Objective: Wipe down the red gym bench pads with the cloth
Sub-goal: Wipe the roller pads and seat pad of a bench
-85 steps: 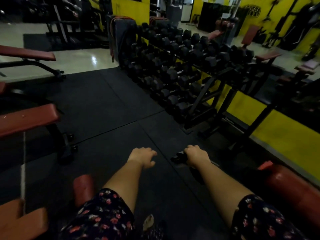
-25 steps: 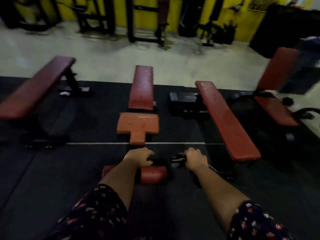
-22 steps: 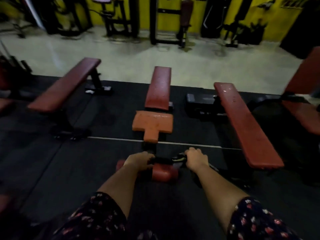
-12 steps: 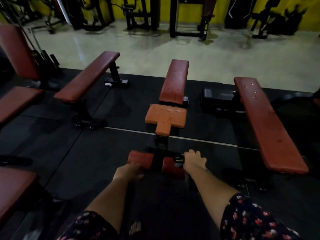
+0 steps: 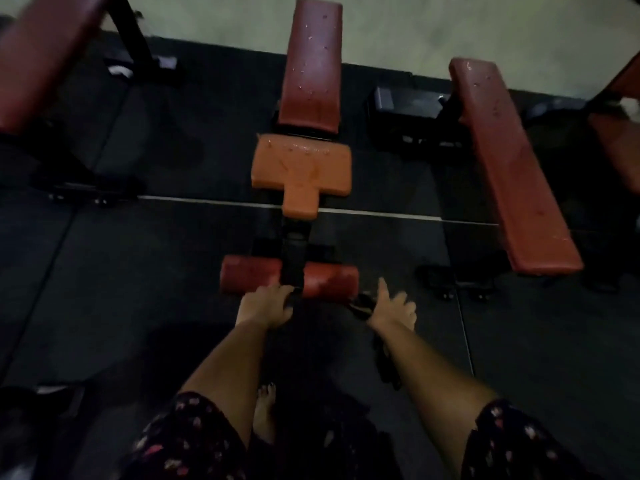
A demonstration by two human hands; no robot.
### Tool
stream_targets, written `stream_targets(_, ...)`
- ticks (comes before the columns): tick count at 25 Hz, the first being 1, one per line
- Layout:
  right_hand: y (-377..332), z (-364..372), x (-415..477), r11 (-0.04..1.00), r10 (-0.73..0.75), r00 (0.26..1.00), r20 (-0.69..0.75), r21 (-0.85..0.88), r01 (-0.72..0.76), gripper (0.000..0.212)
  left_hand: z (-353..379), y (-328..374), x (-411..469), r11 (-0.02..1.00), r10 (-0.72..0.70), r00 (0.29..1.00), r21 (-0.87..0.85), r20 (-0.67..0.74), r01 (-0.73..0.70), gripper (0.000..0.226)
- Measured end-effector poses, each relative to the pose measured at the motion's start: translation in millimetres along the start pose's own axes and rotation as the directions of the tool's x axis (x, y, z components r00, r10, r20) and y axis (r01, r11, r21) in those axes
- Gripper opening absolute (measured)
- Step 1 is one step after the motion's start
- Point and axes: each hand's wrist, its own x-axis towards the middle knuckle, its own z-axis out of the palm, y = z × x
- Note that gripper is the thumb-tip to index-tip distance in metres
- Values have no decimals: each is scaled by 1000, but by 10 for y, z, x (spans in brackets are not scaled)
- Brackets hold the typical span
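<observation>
While the left hand curls its fingers at the near edge of the cylindrical red roller pads, the smooth orange seat pad and droplet-speckled red back pad lie beyond; the right hand, fingers loosely spread, holds a dark crumpled cloth.

Both bare forearms reach forward toward twelve o'clock out of dark floral sleeves. The left hand is palm down, its fingers curled downward at the tips. The right hand, at its three o'clock, has the index finger pointing forward, the other fingers loosely bent around something dark, too dim to identify.
</observation>
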Motion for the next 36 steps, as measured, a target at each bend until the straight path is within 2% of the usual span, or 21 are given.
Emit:
stream_targets(2,-11,276,281,999,51,994,98,13,-53,102,256,-105,250,999,-32,999,-3,28,32,55)
stream_targets(5,-55,767,725,998,-20,992,127,55,13,95,798,-257,658,996,-20,1000,89,22,18,59)
stream_targets(9,-220,1276,1281,992,-114,988,-105,36,119,85,1443,-339,1267,994,-5,997,111,-71,13,71)
stream_targets(13,-325,1587,2005,975,-213,904,-372,-25,219,82,2032,-211,1958,1000,15,994,-4,-109,-16,78)
stream_targets(17,-527,1576,2657,908,-419,794,-441,-208,363,74,2522,-294,2475,999,46,982,2,-184,-47,84)
stream_targets(20,-703,1641,3107,876,-482,736,-476,-260,405,68,2787,-372,2940,987,32,939,-140,-341,-84,72)
stream_targets(23,-910,1831,3413,863,-504,773,-385,-251,438,65,2907,-431,3302,936,-113,870,-346,-480,-69,66)
stream_targets(24,-951,1891,3492,860,-508,792,-339,-248,446,63,2954,-482,3395,927,-133,855,-369,-501,-72,67)
stream_targets(29,-934,2068,3723,873,-474,827,-301,-37,486,48,3162,-759,3735,988,79,780,-58,-621,-146,63)
stream_targets(32,-991,2080,3736,883,-467,837,-285,-99,459,54,3114,-760,3742,979,150,799,-26,-582,-202,66)
stream_targets(34,-1015,2104,3690,874,-484,812,-327,-137,466,49,2895,-688,3719,958,105,837,-171,-537,-230,53)
stream_targets(36,-990,2124,3595,870,-490,790,-369,-143,472,47,2604,-629,3643,866,15,835,-410,-551,-286,47)
